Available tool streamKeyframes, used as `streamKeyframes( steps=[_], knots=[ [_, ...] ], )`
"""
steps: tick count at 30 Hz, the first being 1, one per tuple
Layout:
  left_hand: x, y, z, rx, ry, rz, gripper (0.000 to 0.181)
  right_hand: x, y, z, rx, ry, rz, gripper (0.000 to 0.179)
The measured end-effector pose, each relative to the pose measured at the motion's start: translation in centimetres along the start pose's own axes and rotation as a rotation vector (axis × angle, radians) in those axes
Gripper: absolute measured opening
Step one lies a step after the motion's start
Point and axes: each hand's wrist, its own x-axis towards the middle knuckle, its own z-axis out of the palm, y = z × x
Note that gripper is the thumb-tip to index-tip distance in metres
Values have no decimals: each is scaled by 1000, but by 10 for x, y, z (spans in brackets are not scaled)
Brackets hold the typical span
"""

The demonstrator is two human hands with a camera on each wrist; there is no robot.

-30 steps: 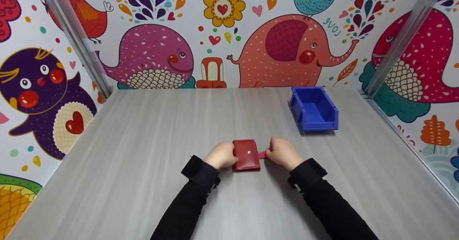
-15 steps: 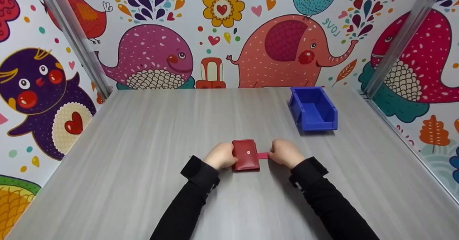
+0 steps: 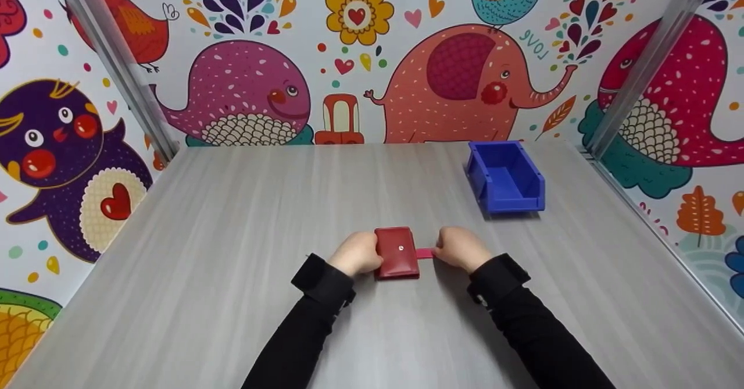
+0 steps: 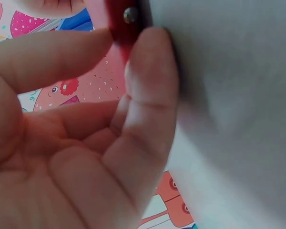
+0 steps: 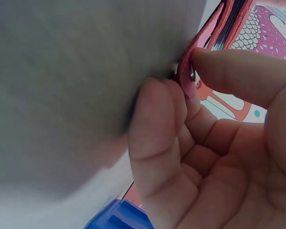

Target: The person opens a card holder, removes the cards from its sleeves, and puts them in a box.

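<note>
A small red wallet (image 3: 399, 254) with a snap stud on its front lies on the table between both hands. My left hand (image 3: 356, 253) pinches its left edge; the left wrist view shows thumb and fingers on either side of the red edge (image 4: 122, 24). From the wallet's right side a pinkish-red strap (image 3: 425, 253) sticks out. My right hand (image 3: 462, 249) pinches the strap's end, which curves between thumb and fingers in the right wrist view. The fingertips of the right hand are hidden in the head view.
A blue open-fronted bin (image 3: 505, 177) stands at the back right of the pale wood-grain table (image 3: 261, 203). Printed cartoon walls (image 3: 349, 57) close off the back and both sides, with metal posts (image 3: 116, 69) at the corners.
Over the past second my right hand has shifted slightly right, and more of the strap shows between it and the wallet. The left hand and the wallet stay nearly in place.
</note>
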Motion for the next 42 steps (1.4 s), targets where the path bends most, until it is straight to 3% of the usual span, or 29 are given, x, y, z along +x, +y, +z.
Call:
streamKeyframes(
  steps=[10,16,21,27,32,38,42],
  knots=[
    [1,2,1,0,-14,-17,19,-2,-1,0,6,13,-34,19],
    [0,4,0,0,4,-23,9,-2,-1,-2,11,10,-35,19],
    [1,9,4,35,87,-25,11,-2,1,-1,10,11,-29,17],
    [1,21,12,160,205,-22,24,-1,0,-1,14,3,-25,17],
    [-1,29,15,228,279,32,27,-1,0,-1,11,-3,-20,18],
    [-3,43,23,259,273,118,22,0,1,0,15,6,-25,20],
    [-3,48,32,296,283,141,29,0,0,1,21,9,-26,24]
  ],
)
